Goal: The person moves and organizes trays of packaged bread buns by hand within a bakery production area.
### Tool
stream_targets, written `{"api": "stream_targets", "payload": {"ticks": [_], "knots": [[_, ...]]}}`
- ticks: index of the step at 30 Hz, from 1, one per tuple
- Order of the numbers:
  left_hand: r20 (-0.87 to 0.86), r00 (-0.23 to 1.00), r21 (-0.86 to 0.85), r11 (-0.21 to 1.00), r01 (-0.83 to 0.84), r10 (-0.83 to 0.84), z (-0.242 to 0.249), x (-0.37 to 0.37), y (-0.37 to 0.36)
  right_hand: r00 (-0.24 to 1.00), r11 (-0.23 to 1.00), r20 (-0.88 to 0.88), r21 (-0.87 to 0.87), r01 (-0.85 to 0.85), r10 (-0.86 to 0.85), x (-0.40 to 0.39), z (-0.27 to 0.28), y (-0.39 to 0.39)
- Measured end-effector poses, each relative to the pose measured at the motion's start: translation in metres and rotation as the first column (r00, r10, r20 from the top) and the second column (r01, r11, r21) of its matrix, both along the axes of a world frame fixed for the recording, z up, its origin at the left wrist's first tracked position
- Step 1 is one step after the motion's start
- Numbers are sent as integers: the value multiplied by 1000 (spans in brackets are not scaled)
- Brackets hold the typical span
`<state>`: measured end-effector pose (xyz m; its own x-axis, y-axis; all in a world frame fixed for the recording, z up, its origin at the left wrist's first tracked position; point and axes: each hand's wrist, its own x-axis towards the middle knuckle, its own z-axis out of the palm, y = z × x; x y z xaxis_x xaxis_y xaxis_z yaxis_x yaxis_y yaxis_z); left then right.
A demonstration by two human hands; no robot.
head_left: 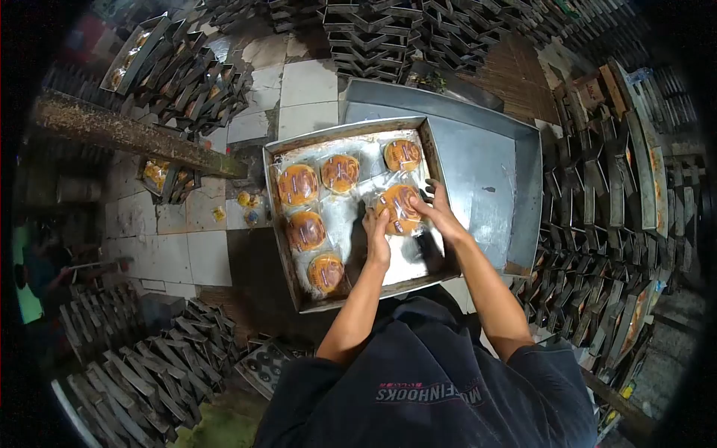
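A round bun in clear printed wrapping (399, 210) sits between my two hands over a shallow metal tray (358, 302). My left hand (377, 230) grips its left side, thumb on top. From the right, my right hand (439, 212) holds the same bun, with its thumb over the wrapping and fingers curled near the tray's right wall. Other wrapped buns lie in the tray: one at the top right (402, 155), one at the top middle (340, 173), and several down the left side (298, 185). The undersides of my fingers are partly hidden.
A larger grey metal bin (489, 172) lies under and beyond the tray's right side. Stacks of metal trays (373, 37) stand around, with more at the right (597, 187) and lower left (149, 373). A rusty post (134, 134) crosses at left above floor tiles (310, 82).
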<state>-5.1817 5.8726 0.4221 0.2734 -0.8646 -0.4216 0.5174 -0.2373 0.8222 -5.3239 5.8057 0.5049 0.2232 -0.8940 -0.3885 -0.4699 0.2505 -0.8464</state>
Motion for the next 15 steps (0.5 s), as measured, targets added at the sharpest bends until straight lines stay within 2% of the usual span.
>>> {"api": "stream_targets", "payload": {"ticks": [1, 2, 3, 5, 6, 7, 9, 10, 11, 12, 13, 14, 15], "knots": [[-4, 1000, -9, 1000, 3, -3, -8, -2, -3, 996, 992, 86, 122, -42, 31, -9, -4, -9], [-55, 994, -122, 988, 91, -98, -4, -2, -5, 953, 972, 292, 191, -139, 79, -18, -36, -13], [-94, 976, -239, 957, 168, -195, 4, -1, -7, 924, 895, 382, 413, -169, -2, -2, 26, -3], [-96, 978, -254, 954, 157, -186, 30, 5, -1, 823, 887, 529, 456, -69, -207, -6, -27, 17], [-40, 973, -271, 940, 209, -228, 54, 19, 1, 768, 895, 592, 443, -59, -243, 8, -2, 25], [19, 963, -287, 921, 262, -268, 78, 33, -2, 719, 915, 651, 400, -52, -244, 17, -2, 29], [153, 965, -274, 929, 250, -215, 107, 65, -19, 709, 930, 655, 367, 3, -261, 53, 19, 14], [108, 978, -116, 975, 191, -179, 118, 80, -33, 730, 934, 629, 355, 38, -269, 75, 23, -1], [23, 976, -201, 955, 217, -217, 116, 101, -55, 749, 938, 603, 340, 71, -276, 97, 24, -22], [40, 986, -121, 979, 165, -162, 132, 113, -74, 718, 948, 652, 315, 37, -245, 120, 14, -45], [-65, 985, -49, 986, 159, -162, 126, 128, -91, 683, 958, 699, 286, 5, -213, 138, 4, -63], [-47, 972, -135, 966, 220, -228, 113, 144, -107, 680, 930, 698, 362, -67, -223, 145, 14, -73], [-163, 960, -67, 974, 218, -227, 100, 157, -118, 679, 891, 697, 432, -139, -232, 149, 25, -81]]}}
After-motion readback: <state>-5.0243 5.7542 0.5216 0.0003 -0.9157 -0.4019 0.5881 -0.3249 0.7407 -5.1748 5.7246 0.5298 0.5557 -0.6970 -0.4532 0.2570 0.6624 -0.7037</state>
